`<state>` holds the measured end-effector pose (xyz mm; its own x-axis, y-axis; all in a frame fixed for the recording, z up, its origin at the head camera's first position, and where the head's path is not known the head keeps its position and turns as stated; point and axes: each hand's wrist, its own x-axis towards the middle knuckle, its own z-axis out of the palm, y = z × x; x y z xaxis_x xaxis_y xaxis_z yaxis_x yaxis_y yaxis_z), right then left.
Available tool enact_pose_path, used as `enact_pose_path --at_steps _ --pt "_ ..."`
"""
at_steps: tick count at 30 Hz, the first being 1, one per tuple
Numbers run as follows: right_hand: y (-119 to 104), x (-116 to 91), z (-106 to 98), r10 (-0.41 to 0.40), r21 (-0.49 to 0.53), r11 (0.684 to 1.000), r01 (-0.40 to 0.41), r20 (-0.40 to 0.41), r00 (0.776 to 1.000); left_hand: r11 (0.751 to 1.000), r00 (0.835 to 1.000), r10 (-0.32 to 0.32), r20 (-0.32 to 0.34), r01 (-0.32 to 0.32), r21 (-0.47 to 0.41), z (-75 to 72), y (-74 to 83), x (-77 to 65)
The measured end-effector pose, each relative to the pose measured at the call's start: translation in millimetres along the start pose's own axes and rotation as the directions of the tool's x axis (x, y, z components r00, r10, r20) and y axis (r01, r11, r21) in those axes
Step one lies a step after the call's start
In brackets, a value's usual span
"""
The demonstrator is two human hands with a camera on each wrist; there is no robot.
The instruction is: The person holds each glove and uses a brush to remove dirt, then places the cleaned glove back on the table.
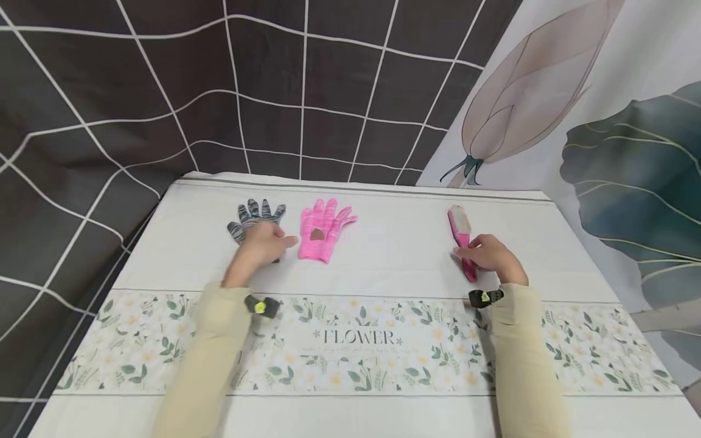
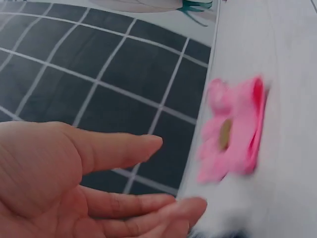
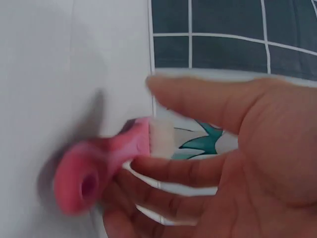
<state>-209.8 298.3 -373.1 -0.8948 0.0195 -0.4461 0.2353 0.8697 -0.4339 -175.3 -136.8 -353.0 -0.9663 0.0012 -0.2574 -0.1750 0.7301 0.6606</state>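
Observation:
My left hand (image 1: 264,243) is over a grey-and-black knitted glove (image 1: 254,211), covering its palm and cuff in the head view. In the left wrist view its thumb and fingers are apart, with nothing between them. Just right of it lies a pink glove (image 1: 323,246) with a brown patch on it. On the right, my right hand (image 1: 493,254) reaches a pink-handled brush (image 1: 460,224) with a pale bristle head. The right wrist view shows extended fingers (image 3: 178,171) beside the brush's handle (image 3: 79,173), while the thumb stands well away from it.
A white tablecloth (image 1: 394,243) with a floral band and the word FLOWER covers the table. Behind it hangs a dark cloth (image 1: 339,79) with a white grid. A curtain (image 1: 537,134) printed with a bud and leaves hangs at the right.

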Motion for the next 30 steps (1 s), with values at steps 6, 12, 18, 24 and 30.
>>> enact_pose_path --at_steps 6,12,18,24,30 --pt "-7 4 11 0.134 0.048 0.990 -0.131 -0.073 0.988 0.994 0.996 -0.092 0.016 0.093 -0.049 39.2 7.6 23.6" --pt "-2 2 20 0.140 0.088 0.988 -0.125 -0.185 0.973 0.999 0.995 -0.042 -0.085 0.039 -0.030 64.4 6.5 33.8" --pt "0 6 24 0.076 0.141 0.989 -0.047 -0.207 0.975 0.998 0.994 -0.057 -0.092 0.054 -0.036 71.7 2.1 38.8" --pt "-5 9 26 0.064 0.232 0.972 -0.028 -0.148 0.987 0.986 0.999 -0.041 -0.008 0.039 -0.161 70.8 -1.3 40.2" --pt "-11 11 27 0.019 0.273 0.962 0.014 -0.116 0.993 0.933 0.999 -0.036 -0.031 0.022 -0.360 66.3 6.0 39.1"
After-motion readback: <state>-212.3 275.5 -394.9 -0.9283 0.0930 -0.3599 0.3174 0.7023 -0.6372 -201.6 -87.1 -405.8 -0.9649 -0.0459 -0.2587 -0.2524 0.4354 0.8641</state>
